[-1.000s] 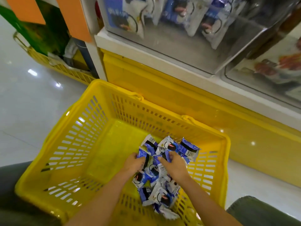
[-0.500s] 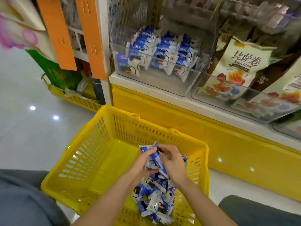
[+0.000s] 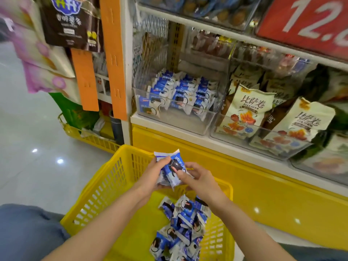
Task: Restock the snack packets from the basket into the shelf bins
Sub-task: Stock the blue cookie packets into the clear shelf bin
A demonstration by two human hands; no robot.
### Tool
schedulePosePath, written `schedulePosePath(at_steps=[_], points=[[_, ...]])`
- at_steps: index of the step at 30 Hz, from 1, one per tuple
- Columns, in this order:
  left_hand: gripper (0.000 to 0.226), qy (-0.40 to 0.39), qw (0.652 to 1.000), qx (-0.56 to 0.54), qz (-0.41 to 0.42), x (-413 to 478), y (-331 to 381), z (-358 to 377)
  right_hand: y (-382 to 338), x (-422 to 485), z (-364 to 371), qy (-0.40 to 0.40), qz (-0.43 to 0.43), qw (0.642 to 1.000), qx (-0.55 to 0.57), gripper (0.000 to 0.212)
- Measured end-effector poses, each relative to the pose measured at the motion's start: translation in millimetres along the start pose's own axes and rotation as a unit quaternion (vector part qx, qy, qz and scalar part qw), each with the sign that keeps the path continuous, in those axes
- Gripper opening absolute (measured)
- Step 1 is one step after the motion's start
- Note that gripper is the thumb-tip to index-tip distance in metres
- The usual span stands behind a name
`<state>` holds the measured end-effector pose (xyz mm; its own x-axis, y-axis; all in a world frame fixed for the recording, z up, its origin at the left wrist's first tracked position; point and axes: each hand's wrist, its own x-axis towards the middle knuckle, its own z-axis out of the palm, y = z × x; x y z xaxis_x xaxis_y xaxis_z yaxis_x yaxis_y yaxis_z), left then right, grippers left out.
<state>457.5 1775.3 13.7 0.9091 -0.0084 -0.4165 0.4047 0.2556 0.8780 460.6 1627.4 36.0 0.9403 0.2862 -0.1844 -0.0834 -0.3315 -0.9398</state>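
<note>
The left hand (image 3: 152,174) and right hand (image 3: 199,178) clasp several snack packets (image 3: 173,171), likely light, crinkly and slippery, best pinched across their flat faces, with the shelf bin (image 3: 175,127) at twelve o'clock.

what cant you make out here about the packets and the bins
Head view only.
Count of held packets: left hand and right hand cover them.
Packet pile in the basket: bottom edge cuts it off.
Red sign number: cut by the frame edge.
Upper bin contents: blurred.
</note>
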Motion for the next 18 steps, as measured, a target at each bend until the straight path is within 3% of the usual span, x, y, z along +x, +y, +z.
schedulePosePath(at_steps=[5, 12, 18], points=[[0.035, 0.025, 0.997, -0.067, 0.000, -2.7, 54.6, -19.6, -57.0, 11.1, -20.2, 0.035, -0.062, 0.996, -0.046, 0.014], [0.024, 0.051, 0.993, -0.106, 0.019, -2.0, 102.9, -42.0, -140.8, 73.9, -45.5, 0.207, -0.161, 0.957, -0.123, 0.034], [0.013, 0.080, 0.987, -0.134, 0.024, 14.5, 125.0, -47.6, -172.8, 155.8, -32.9, 0.176, -0.147, 0.937, -0.263, 0.038]])
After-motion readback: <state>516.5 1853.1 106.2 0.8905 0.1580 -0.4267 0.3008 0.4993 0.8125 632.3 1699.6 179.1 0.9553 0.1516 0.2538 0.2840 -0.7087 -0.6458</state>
